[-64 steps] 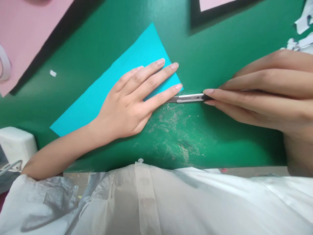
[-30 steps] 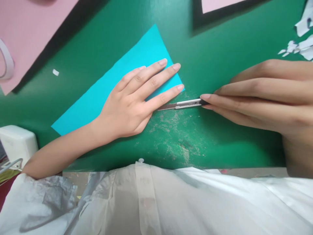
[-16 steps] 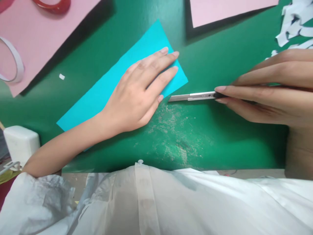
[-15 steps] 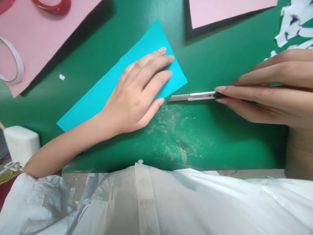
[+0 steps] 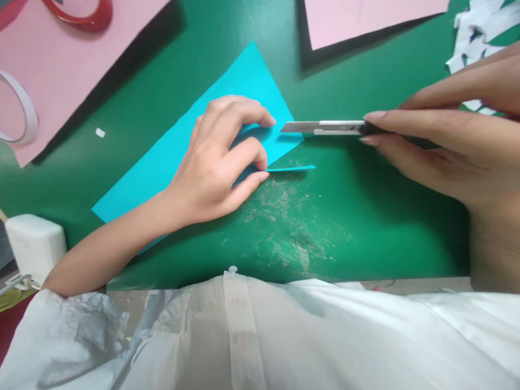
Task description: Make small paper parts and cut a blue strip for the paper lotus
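Note:
A cyan paper sheet (image 5: 170, 151) lies slanted on the green cutting mat (image 5: 345, 216). My left hand (image 5: 219, 157) rests on the sheet with its fingers curled, and thumb and a finger pinch a thin cyan strip (image 5: 290, 169) that sticks out to the right along the sheet's lower edge. My right hand (image 5: 447, 141) grips a utility knife (image 5: 325, 127). The bare blade points left and hovers over the sheet's right corner, just right of my left fingertips.
Pink sheets on black backing lie at the top left (image 5: 73, 59) and top centre (image 5: 365, 19). A red tape ring (image 5: 81, 11) and a white tape ring (image 5: 20, 108) rest on the left one. White paper scraps (image 5: 471, 32) are top right, a white box (image 5: 34, 244) at left.
The knife drew back right from under my left fingers and rose toward the sheet's corner. My left hand went from flat to curled and now pinches a strip parted from the sheet.

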`<move>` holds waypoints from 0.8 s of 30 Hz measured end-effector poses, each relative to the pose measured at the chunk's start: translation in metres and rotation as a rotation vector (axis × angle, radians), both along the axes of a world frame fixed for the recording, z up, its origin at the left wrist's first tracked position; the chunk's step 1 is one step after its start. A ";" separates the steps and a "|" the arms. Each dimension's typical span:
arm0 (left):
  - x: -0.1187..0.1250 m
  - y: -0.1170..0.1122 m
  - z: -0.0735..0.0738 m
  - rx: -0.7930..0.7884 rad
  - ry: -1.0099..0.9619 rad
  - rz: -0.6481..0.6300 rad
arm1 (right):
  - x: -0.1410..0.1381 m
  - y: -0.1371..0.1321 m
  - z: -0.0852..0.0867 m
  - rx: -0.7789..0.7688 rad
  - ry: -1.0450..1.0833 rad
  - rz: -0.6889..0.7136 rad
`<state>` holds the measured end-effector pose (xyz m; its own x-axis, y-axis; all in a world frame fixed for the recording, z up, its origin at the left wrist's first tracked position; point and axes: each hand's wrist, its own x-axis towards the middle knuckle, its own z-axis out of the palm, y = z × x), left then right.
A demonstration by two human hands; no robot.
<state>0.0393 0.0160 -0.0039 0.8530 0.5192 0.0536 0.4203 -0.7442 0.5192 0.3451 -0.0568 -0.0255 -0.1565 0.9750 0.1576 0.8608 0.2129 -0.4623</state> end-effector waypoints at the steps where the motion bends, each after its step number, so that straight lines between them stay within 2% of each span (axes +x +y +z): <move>1: 0.002 0.000 0.002 -0.006 -0.001 0.002 | -0.001 0.000 0.002 0.042 -0.016 0.077; 3: 0.007 0.001 0.004 -0.016 -0.005 0.011 | -0.003 0.002 0.003 0.147 -0.039 0.204; 5: 0.012 0.002 0.005 -0.022 -0.010 0.019 | -0.004 0.005 0.002 0.228 -0.044 0.236; 9: 0.020 0.005 0.004 -0.004 -0.051 0.011 | -0.002 0.008 -0.002 0.296 -0.044 0.285; 18: 0.026 0.004 -0.003 0.071 -0.035 0.035 | -0.001 0.008 -0.001 0.251 -0.055 0.305; 21: 0.028 0.007 0.001 0.087 -0.008 0.037 | -0.001 0.009 0.000 0.204 -0.076 0.300; 24: 0.024 0.014 0.012 0.066 0.057 -0.075 | 0.000 0.008 -0.001 0.233 -0.052 0.312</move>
<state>0.0633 0.0302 0.0080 0.8919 0.4507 0.0363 0.3894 -0.8064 0.4450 0.3447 -0.0484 -0.0263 -0.4536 0.8182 0.3534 0.7592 0.5624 -0.3276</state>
